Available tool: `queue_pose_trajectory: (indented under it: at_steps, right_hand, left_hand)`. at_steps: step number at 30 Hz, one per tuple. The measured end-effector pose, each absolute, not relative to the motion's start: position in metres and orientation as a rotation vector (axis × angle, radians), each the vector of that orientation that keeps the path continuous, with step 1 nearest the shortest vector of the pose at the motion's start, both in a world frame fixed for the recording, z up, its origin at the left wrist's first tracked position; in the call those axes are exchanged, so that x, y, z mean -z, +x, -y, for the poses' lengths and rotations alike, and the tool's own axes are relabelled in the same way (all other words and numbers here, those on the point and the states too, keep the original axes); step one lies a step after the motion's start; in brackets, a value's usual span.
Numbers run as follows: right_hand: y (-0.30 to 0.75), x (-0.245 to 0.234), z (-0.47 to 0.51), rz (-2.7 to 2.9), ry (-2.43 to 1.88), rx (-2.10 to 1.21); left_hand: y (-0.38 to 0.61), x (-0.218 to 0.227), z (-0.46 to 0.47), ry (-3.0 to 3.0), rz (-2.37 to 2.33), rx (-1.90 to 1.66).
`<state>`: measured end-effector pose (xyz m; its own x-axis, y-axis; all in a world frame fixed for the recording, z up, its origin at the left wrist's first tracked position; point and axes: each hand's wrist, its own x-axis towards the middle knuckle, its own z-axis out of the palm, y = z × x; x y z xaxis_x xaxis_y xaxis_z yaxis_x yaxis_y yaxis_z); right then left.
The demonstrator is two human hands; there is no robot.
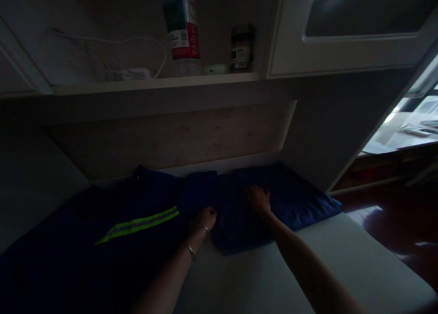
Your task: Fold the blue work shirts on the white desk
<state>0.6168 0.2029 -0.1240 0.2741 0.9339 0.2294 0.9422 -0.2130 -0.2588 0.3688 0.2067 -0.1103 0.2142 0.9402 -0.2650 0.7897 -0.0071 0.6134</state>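
Observation:
A dark blue work jacket (143,195) with a yellow-green reflective stripe (140,225) lies spread on the white surface, at left and middle. To its right a blue cloth item (290,198), perhaps folded clothing, lies flat. My left hand (207,217), with two bangles on its wrist and forearm, is closed with curled fingers at the jacket's right side, where it meets the blue cloth. Dim light hides the exact edge it pinches. My right hand (259,198) rests open on top of the blue cloth, its fingers bent and apart.
Above is a shelf (164,82) with a tall labelled bottle (183,36), a small dark-lidded jar (241,49), a pale green case (216,69) and a white cable (137,39). A cabinet door (290,59) hangs at upper right. The white surface (328,250) ends above a reddish floor (397,218).

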Motion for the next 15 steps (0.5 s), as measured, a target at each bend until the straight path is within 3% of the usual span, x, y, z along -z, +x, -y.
queue_pose_trajectory:
  at_steps: [5,9,12,15]
  right_hand:
    - [0.625,0.107,-0.193,1.603,-2.049,0.122]
    - [0.631,0.089,-0.148,1.640,-1.648,0.023]
    - [0.634,0.067,-0.093,1.821,-1.498,-0.430]
    - [0.639,0.045,-0.046,2.112,-1.362,-1.272]
  left_hand:
    - [0.374,0.113,-0.208,1.783,-1.611,-0.395]
    - [0.374,0.111,-0.205,1.781,-1.594,-0.496]
    - [0.377,0.105,-0.203,1.833,-1.501,-0.544]
    - [0.383,0.099,-0.198,2.017,-1.308,-0.495]
